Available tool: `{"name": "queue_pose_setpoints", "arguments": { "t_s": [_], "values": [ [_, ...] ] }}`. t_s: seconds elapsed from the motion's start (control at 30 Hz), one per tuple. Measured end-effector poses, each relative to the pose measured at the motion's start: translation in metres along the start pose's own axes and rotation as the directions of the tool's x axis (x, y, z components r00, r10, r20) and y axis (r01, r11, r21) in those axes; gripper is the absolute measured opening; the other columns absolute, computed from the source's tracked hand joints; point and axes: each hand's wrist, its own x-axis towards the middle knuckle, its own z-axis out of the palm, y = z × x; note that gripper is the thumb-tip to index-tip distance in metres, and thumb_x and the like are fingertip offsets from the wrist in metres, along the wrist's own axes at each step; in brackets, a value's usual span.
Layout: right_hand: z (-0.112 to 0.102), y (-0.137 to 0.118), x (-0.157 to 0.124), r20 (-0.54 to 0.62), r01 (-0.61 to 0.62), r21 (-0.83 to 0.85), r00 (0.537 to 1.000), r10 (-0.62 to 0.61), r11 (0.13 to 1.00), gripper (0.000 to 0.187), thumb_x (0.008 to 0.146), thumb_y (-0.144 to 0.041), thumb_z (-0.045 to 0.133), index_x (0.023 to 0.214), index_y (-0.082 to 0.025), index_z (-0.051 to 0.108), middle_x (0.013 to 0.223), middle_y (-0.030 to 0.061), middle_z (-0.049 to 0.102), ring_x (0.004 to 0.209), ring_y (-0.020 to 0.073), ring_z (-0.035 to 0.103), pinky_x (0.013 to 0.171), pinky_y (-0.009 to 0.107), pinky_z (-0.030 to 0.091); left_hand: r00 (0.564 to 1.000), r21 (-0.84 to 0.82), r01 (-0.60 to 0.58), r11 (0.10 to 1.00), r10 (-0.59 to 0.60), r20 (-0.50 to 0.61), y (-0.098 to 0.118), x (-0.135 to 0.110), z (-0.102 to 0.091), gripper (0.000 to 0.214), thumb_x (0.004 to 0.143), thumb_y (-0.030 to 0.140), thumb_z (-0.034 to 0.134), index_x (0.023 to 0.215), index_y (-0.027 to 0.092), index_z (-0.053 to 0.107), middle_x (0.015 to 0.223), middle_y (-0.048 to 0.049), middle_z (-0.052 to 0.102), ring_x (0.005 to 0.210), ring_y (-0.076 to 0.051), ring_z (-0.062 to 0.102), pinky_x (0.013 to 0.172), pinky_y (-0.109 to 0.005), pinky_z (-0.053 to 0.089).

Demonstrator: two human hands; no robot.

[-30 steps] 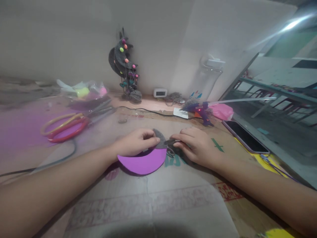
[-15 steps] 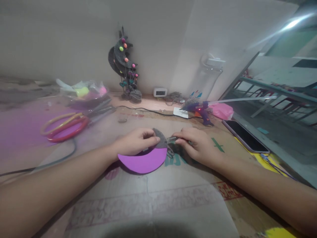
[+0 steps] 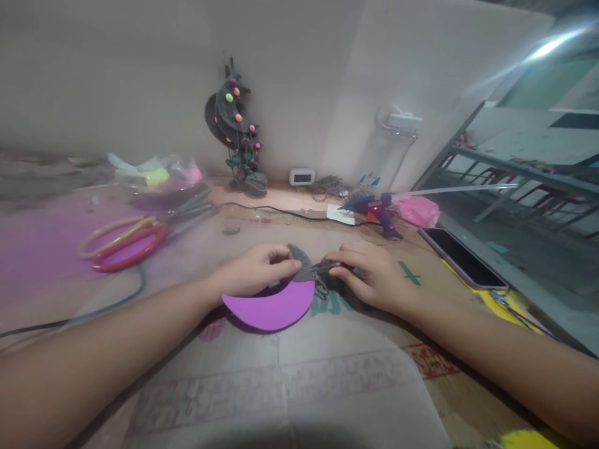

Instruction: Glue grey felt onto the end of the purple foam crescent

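Observation:
A crescent lies low over the work surface, its lower part a bare purple crescent (image 3: 271, 310) and its upper tip wrapped in grey yarn (image 3: 302, 259). My left hand (image 3: 262, 268) is closed on the crescent from its inner side, the thumb pressing near the grey-wrapped part. My right hand (image 3: 367, 271) pinches a small bundle of grey yarn (image 3: 322, 269) just right of the crescent. A loose loop of yarn hangs below the fingertips. What lies inside the right fingers is partly hidden.
A purple glue gun (image 3: 379, 209) with a lit red light stands back right, near a phone (image 3: 463, 257). Red- and yellow-handled scissors (image 3: 128, 246) lie left. A yarn-wrapped moon decoration (image 3: 231, 112) hangs behind, left of a small digital clock (image 3: 302, 177). A black cord (image 3: 276, 207) runs across.
The yarn bundle at my right fingertips has shifted slightly and sits closer to the crescent's grey part. Both hands keep their grip. The view has tilted a little.

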Motion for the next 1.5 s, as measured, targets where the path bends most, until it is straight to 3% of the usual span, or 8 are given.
{"name": "queue_pose_setpoints", "arguments": {
  "t_s": [0.57,0.93,1.3,1.5],
  "values": [
    [0.0035,0.0008,-0.0004,-0.041,-0.023,0.047,0.999,0.025,0.999,0.023,0.094,-0.027,0.048,0.095,-0.013,0.067,0.074,0.0051,0.064,0.067,0.0148,0.054,0.064,0.025,0.037,0.999,-0.054,0.026,0.998,-0.028,-0.025,-0.0017,0.0015,0.0018,0.038,0.084,0.051,0.049,0.067,0.017,0.053,0.054,0.0056,0.044,0.049,-0.009,0.04,0.046,-0.023,0.028],
    [0.0039,-0.0026,-0.002,-0.03,0.013,-0.029,0.999,-0.014,1.0,0.024,0.093,-0.029,0.048,0.097,-0.013,0.066,0.074,0.0053,0.061,0.069,0.0164,0.052,0.064,0.028,0.035,0.998,0.06,-0.022,0.998,0.026,-0.052,0.0002,0.0009,0.0025,0.037,0.086,0.047,0.048,0.066,0.017,0.056,0.058,0.0041,0.048,0.054,-0.01,0.044,0.05,-0.023,0.032],
    [0.0055,-0.0011,-0.0016,-0.023,0.014,-0.056,1.0,-0.016,0.998,0.022,0.093,-0.028,0.05,0.097,-0.015,0.067,0.074,0.005,0.062,0.069,0.0169,0.053,0.063,0.028,0.034,0.999,0.057,-0.019,0.998,0.021,-0.047,0.0008,-0.0003,0.0023,0.037,0.086,0.048,0.047,0.067,0.017,0.055,0.057,0.0037,0.049,0.054,-0.011,0.045,0.05,-0.024,0.031],
    [0.0052,0.0002,-0.001,-0.017,-0.055,0.066,0.998,0.056,0.996,0.024,0.094,-0.029,0.048,0.094,-0.015,0.067,0.072,0.005,0.063,0.069,0.0161,0.056,0.063,0.027,0.039,0.999,0.011,-0.001,1.0,0.001,-0.047,0.0028,-0.0004,0.003,0.037,0.086,0.048,0.047,0.067,0.017,0.054,0.056,0.0037,0.048,0.051,-0.01,0.044,0.048,-0.023,0.03]
  ]
}}
